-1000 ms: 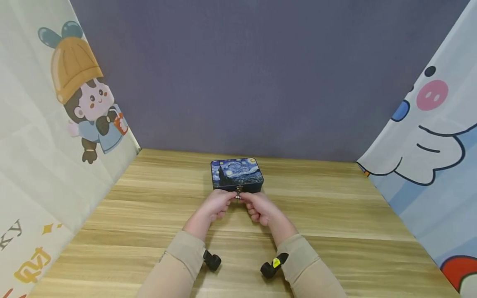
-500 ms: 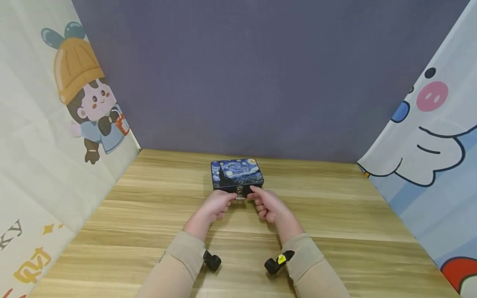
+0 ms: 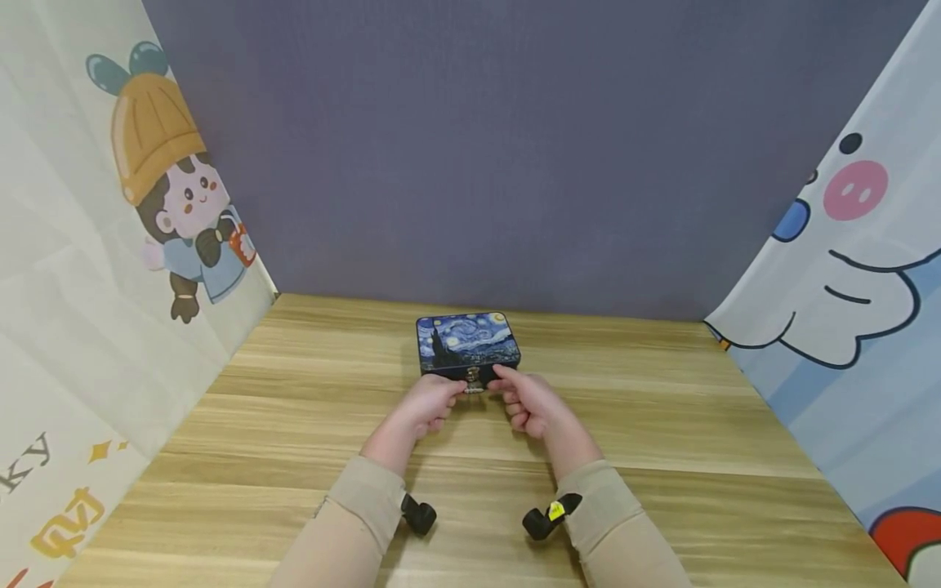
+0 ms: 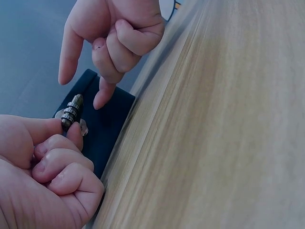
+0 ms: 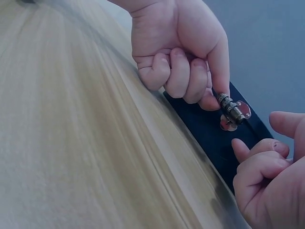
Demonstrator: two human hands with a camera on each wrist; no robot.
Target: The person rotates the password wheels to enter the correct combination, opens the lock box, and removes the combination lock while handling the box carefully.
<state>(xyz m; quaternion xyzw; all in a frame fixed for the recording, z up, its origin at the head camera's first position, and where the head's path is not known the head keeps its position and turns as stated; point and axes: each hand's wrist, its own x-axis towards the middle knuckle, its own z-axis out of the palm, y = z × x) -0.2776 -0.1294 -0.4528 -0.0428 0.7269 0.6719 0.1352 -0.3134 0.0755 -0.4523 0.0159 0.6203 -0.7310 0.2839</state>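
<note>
Pinching one end of a metal combination lock [image 4: 71, 112] between thumb and forefinger of the left hand [image 3: 424, 403], in front of the clasp [image 3: 473, 373] on a dark-blue box [image 3: 470, 336] with a swirling night-sky lid, closed and set near the middle of the far edge of the worktop [image 3: 662, 392]. Holding nothing in the right hand [image 3: 531, 404], with thumb and forefinger spread just beside the lock's other end and the remaining fingers curled in; impossible to tell any contact with the box. Dressed in beige sleeves [image 3: 367, 500], with a purple-grey backdrop [image 3: 470, 163] beyond the far edge.
</note>
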